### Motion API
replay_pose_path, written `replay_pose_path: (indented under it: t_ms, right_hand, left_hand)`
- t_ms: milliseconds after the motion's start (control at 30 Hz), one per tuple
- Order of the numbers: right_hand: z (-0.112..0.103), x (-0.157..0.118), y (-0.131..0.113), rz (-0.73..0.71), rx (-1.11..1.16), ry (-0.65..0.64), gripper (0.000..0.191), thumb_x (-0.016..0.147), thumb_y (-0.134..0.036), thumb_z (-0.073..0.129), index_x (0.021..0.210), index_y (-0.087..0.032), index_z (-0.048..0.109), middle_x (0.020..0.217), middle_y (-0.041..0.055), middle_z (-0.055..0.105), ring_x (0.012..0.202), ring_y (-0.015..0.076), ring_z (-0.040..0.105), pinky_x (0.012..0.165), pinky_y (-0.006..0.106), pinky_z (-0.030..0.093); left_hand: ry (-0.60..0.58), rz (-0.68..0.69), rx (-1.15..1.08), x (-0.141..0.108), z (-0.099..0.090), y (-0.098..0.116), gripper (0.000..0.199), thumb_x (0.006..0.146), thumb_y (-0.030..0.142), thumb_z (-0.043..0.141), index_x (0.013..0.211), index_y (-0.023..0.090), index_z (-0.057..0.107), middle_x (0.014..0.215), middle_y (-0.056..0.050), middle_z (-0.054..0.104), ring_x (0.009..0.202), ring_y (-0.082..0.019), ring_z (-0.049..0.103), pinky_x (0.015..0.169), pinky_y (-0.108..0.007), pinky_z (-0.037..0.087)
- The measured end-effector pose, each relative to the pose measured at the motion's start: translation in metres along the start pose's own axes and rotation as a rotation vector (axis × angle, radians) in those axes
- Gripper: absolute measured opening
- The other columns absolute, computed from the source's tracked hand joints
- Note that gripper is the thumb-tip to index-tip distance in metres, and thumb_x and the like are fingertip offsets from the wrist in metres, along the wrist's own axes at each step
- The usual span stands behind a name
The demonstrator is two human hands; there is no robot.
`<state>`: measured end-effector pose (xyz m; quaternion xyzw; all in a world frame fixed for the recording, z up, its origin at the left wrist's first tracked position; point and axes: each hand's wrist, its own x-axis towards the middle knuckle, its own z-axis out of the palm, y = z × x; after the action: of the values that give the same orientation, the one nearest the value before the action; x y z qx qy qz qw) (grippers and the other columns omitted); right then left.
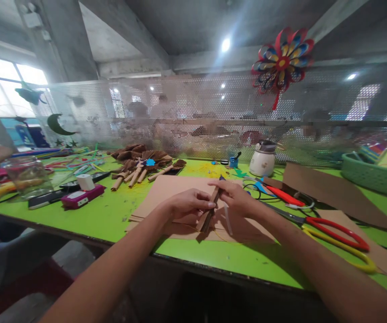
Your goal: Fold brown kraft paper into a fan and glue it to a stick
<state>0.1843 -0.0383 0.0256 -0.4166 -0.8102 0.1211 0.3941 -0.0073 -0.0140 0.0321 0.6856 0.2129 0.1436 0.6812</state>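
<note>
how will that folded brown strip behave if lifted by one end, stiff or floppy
Likely light: the folded brown strip looks like paper. Probably fairly stiff lengthwise, since it runs straight between left hand and right hand. Its layers might spring apart, as they gape at the near end.

held strip (207,219): matt paper | tabletop (193,253): glossy (scuffed) | scissor handles (362,243): plastic

Grey concrete ceiling (193,27), bright lamp (226,45); perforated partition (193,96) behind green table (109,213); sunlit window (1,69) at left.
</note>
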Motion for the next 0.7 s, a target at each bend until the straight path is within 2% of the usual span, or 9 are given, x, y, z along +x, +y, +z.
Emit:
replay_pose_path:
  t_ms: [133,300,400,700]
  right_hand:
    - [-0.0019,0.0000,-0.0078,0.259,0.444,0.002,0.045,0.071,-0.013,0.045,0.115,-0.013,0.056,0.064,-0.0012,0.055,0.057,0.0114,0.050,0.059,0.026,0.042]
    - [-0.0073,-0.0029,-0.0104,0.310,0.751,-0.030,0.047,0.065,-0.015,0.057,0.112,-0.016,0.058,0.084,0.0039,0.064,0.072,0.0129,0.055,0.067,0.027,0.043]
    - [-0.0070,-0.0039,-0.0104,0.319,0.815,-0.035,0.040,0.070,-0.022,0.060,0.110,-0.016,0.061,0.092,0.0071,0.064,0.079,0.0153,0.057,0.072,0.031,0.044]
    - [-0.0053,-0.0019,-0.0102,0.336,0.834,-0.001,0.031,0.077,-0.030,0.058,0.102,-0.015,0.064,0.083,0.0065,0.066,0.072,0.0137,0.058,0.073,0.033,0.045]
  left_hand:
    - [0.049,0.018,-0.031,0.0032,-0.0031,-0.0002,0.027,0.069,0.033,0.069,0.089,0.014,0.066,0.080,-0.007,0.064,0.069,-0.014,0.058,0.059,-0.023,0.041]
    - [0.052,0.042,-0.045,0.0027,-0.0029,0.0009,0.025,0.071,0.032,0.067,0.090,0.015,0.067,0.079,-0.006,0.063,0.065,-0.011,0.056,0.054,-0.021,0.035]
    - [0.036,0.041,-0.051,0.0021,-0.0025,0.0004,0.024,0.071,0.031,0.068,0.088,0.014,0.068,0.074,-0.004,0.061,0.059,-0.009,0.051,0.055,-0.022,0.034]
    - [0.019,0.030,-0.052,0.0028,-0.0027,-0.0023,0.020,0.071,0.029,0.068,0.084,0.015,0.068,0.071,0.000,0.056,0.058,-0.008,0.048,0.055,-0.022,0.034]
